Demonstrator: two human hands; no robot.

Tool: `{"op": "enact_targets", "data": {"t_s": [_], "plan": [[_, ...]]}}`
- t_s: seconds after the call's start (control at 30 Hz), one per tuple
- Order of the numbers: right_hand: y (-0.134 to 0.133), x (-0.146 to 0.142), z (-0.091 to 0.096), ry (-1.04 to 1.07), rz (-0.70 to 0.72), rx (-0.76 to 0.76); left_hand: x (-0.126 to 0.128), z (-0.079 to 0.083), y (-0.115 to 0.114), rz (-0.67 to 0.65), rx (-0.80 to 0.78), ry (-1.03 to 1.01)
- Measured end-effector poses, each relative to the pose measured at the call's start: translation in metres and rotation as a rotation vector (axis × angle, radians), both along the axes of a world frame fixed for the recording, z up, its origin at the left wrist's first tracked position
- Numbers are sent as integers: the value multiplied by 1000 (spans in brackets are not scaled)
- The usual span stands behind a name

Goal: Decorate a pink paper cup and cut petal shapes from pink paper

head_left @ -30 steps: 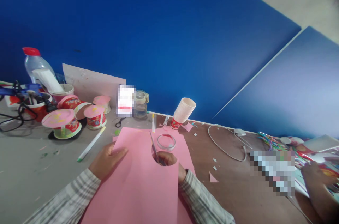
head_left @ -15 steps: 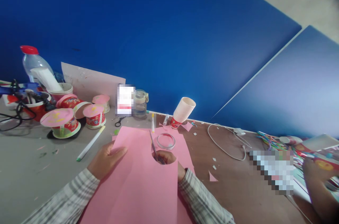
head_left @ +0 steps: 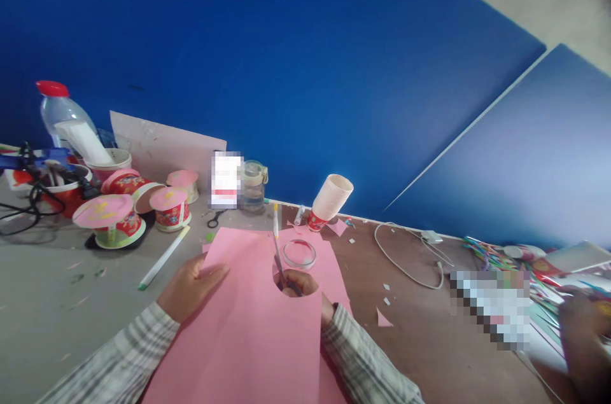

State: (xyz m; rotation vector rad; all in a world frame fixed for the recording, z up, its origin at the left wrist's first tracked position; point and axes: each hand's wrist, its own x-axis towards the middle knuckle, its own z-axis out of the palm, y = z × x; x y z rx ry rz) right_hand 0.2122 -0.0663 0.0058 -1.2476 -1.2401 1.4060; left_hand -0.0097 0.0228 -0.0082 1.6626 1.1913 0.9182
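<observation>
A large sheet of pink paper (head_left: 243,334) is held up in front of me, with a curved notch cut into its upper right part. My left hand (head_left: 193,286) pinches the sheet's left edge, thumb on the near face. Through the notch shows my right hand (head_left: 298,283), its fingers closed around the handles of a pair of scissors (head_left: 280,261); the blades point up along the cut edge. Part of the right hand is hidden behind the paper. Behind the notch, a clear round ring-shaped roll or lid (head_left: 300,254) lies on more pink paper (head_left: 331,264).
Decorated paper cups with pink tops (head_left: 169,207) stand at left near a green-tipped marker (head_left: 162,261). A leaning stack of paper cups (head_left: 329,200), a clear jar (head_left: 254,186) and a white cable (head_left: 405,277) lie toward the back. Another person's hand (head_left: 582,327) is at far right.
The scissors' blades have tilted slightly within the notch as my right hand shifts a little. My left hand keeps its place. At far right the other person's hand has moved.
</observation>
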Motion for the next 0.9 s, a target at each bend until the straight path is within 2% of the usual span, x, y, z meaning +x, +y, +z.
{"op": "enact_targets", "data": {"t_s": [0.37, 0.9], "plan": [[-3, -2, 17, 49, 39, -41, -1, -5, 1, 12, 17, 36], [0, -5, 4, 55, -5, -46, 0, 1, -1, 26, 110, 127]]}}
